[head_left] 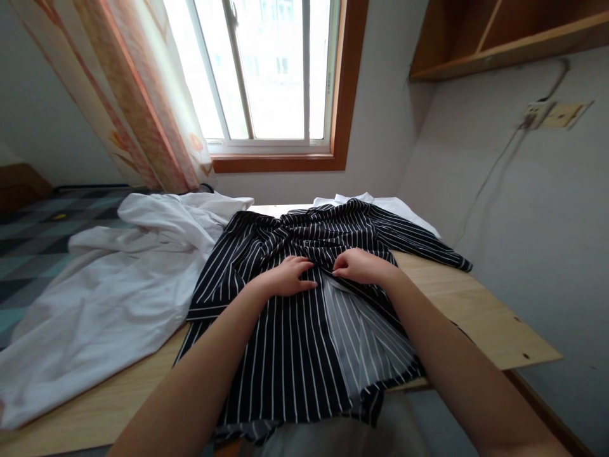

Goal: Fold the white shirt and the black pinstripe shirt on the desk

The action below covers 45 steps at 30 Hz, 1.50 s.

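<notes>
A black shirt with white stripes [295, 355] lies spread on a wooden board, its lower hem hanging past the near edge. Its front is parted on the right, where the greyish inner side shows. One sleeve reaches out to the far right; the other is folded along the left side. My left hand [288, 277] rests on the middle of the shirt, fingers stretched and thumb apart. Just to its right, my right hand [359, 265] has its fingers pinched on the shirt's front edge. The fabric above both hands is bunched and creased.
A crumpled white garment [143, 273] covers the left of the wooden board [466, 304], beside a checked bedspread [28, 254]. More white cloth [399, 206] lies behind the shirt. A window, a curtain [143, 95], a shelf [514, 47] and a plugged-in cable [495, 171] surround the board.
</notes>
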Tool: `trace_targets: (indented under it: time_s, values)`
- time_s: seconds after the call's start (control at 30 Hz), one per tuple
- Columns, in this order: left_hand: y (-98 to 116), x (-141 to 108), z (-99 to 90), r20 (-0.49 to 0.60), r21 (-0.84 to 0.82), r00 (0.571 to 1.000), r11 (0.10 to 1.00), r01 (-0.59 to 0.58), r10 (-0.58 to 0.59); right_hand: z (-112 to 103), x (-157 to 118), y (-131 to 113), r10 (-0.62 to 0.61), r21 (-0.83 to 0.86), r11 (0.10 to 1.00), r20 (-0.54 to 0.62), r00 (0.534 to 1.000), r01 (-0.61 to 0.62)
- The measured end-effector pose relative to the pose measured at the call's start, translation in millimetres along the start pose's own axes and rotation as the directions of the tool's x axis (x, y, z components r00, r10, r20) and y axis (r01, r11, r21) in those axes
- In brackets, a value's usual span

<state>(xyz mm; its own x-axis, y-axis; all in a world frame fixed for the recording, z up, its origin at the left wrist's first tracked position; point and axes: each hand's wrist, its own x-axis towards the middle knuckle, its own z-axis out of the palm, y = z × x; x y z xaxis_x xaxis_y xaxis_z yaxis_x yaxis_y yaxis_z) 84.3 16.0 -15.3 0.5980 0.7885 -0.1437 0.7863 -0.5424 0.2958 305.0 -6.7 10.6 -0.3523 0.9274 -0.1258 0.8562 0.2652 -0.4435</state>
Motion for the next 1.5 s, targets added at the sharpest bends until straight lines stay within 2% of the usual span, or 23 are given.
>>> trace_targets:
  time_s: [0.07, 0.2, 0.33, 0.43, 0.6, 0.73, 0.83, 0.9, 1.03, 1.13, 1.33, 1.5]
  values:
    - [3, -1, 2.6, 0.04, 0.048, 0.999, 0.999, 0.018, -0.02, -6, -4, -2, 0.037, -0.054, 0.998, 0.036, 0.999, -0.035]
    - [4, 6, 13.0, 0.005, 0.113, 0.998, 0.992, 0.06, -0.061, -9, -6, -7, 0.067, -0.151, 0.987, 0.065, 0.996, -0.056]
    - [1, 13, 19.0, -0.04, 0.131, 0.995, 0.987, 0.093, -0.089, -5, 3, -9, 0.078, -0.174, 0.98, -0.132, 0.988, -0.1]
    - [-3, 16, 19.8, -0.068, 0.141, 0.992, 0.983, 0.118, -0.109, 1, 8, -12, 0.062, -0.126, 0.988, -0.222, 0.973, -0.091]
    - [-7, 16, 20.4, -0.1, 0.149, 0.987, 0.979, 0.137, -0.123, 25, 13, -16, -0.051, 0.04, 0.997, -0.167, 0.985, 0.058]
    - [-3, 13, 16.7, -0.198, 0.13, 0.976, 0.985, 0.115, -0.087, 43, 19, -8, -0.023, 0.134, 0.99, -0.166, 0.986, 0.045]
    - [3, 10, 10.0, -0.299, 0.108, 0.95, 0.986, 0.127, -0.09, 44, 21, 2, -0.021, 0.186, 0.981, -0.158, 0.987, 0.051]
    - [7, 10, 6.6, -0.319, 0.071, 0.943, 0.99, 0.124, -0.095, 42, 22, 8, -0.024, 0.208, 0.977, -0.144, 0.989, 0.054]
    - [8, 11, 7.9, -0.207, -0.145, 0.973, 0.987, 0.068, -0.098, 38, 20, 15, -0.033, 0.239, 0.969, -0.133, 0.991, 0.064]
    - [7, 13, 11.5, -0.156, -0.241, 0.981, 0.967, 0.078, -0.118, 34, 17, 16, -0.046, 0.273, 0.959, -0.103, 0.994, 0.073]
    - [5, 12, 9.5, -0.087, -0.293, 0.993, 0.955, 0.054, -0.083, 31, 14, 15, -0.068, 0.298, 0.95, -0.085, 0.994, 0.09]
    - [5, 13, 9.6, -0.098, -0.265, 0.994, 0.964, 0.024, -0.052, 39, 17, 12, -0.088, 0.264, 0.958, -0.103, 0.991, 0.112]
